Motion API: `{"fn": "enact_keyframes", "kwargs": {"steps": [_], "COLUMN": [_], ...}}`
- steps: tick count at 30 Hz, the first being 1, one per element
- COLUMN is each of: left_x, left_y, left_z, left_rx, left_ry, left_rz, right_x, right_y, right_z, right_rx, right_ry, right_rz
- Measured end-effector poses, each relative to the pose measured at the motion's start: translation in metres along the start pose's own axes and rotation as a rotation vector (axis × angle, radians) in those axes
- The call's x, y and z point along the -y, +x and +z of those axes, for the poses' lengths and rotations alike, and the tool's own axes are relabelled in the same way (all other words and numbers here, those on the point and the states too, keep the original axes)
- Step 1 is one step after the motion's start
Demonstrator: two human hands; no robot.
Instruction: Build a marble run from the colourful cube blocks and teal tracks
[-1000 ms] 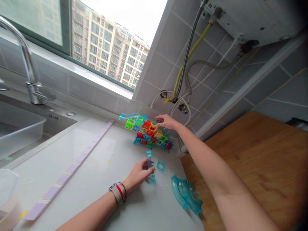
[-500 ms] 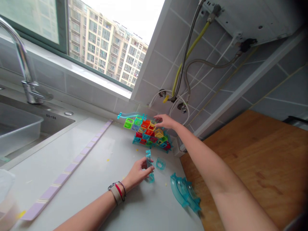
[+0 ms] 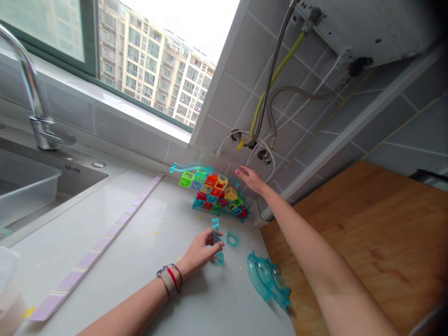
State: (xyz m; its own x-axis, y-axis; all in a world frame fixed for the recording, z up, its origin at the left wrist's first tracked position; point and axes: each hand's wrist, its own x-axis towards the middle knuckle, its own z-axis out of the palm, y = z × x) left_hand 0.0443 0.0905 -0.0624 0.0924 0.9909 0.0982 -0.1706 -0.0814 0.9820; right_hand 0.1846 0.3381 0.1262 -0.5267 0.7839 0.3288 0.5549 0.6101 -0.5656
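My left hand [image 3: 203, 246] grips a clear blue marble-run track piece [image 3: 216, 231] above the white counter, thumb on one side and fingers on the other. My right hand [image 3: 251, 179] is raised just right of a built stack of colourful see-through blocks [image 3: 219, 193], apart from it, with thumb and fingers spread and nothing seen between them. A curved clear blue track [image 3: 191, 167] juts out from the stack's upper left. Beside the left hand lies a square blue piece with a round hole [image 3: 233, 238]. Curved blue track pieces [image 3: 268, 280] lie nearer me on the right.
On the left are a sink [image 3: 87, 176] with a plastic tub [image 3: 31, 191] and a chrome faucet [image 3: 40, 102]. A lilac strip [image 3: 101, 245] runs along the counter [image 3: 140, 266]. A wooden board [image 3: 371, 238] lies at right; pipes and valves [image 3: 265, 156] hang behind the stack.
My right hand has drawn away from the top of the block stack, moving to the right, and its fingers have spread. My left hand stays in place with the track piece.
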Motion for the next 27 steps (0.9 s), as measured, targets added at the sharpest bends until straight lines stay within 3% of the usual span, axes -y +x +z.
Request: {"fn": "enact_keyframes", "kwargs": {"steps": [5, 8, 13, 20, 27], "left_x": [0.002, 0.000, -0.010, -0.018, -0.015], "left_y": [0.000, -0.001, -0.003, -0.003, 0.001], "left_z": [0.000, 0.000, 0.001, -0.001, -0.002], "left_rx": [-0.003, -0.005, -0.016, -0.074, -0.085], "left_ry": [0.021, 0.028, -0.043, -0.105, -0.077], "left_rz": [0.008, 0.013, -0.041, -0.041, -0.024], "right_x": [-0.037, -0.047, -0.045, -0.042, 0.000], "right_y": [-0.042, -0.070, -0.108, -0.163, -0.222], "right_z": [0.004, 0.012, 0.025, 0.040, 0.050], "right_rx": [-0.284, -0.385, -0.289, -0.208, -0.117], "right_ry": [0.007, -0.013, -0.044, -0.033, 0.058], "right_rz": [0.021, 0.024, 0.020, 0.156, 0.207]}}
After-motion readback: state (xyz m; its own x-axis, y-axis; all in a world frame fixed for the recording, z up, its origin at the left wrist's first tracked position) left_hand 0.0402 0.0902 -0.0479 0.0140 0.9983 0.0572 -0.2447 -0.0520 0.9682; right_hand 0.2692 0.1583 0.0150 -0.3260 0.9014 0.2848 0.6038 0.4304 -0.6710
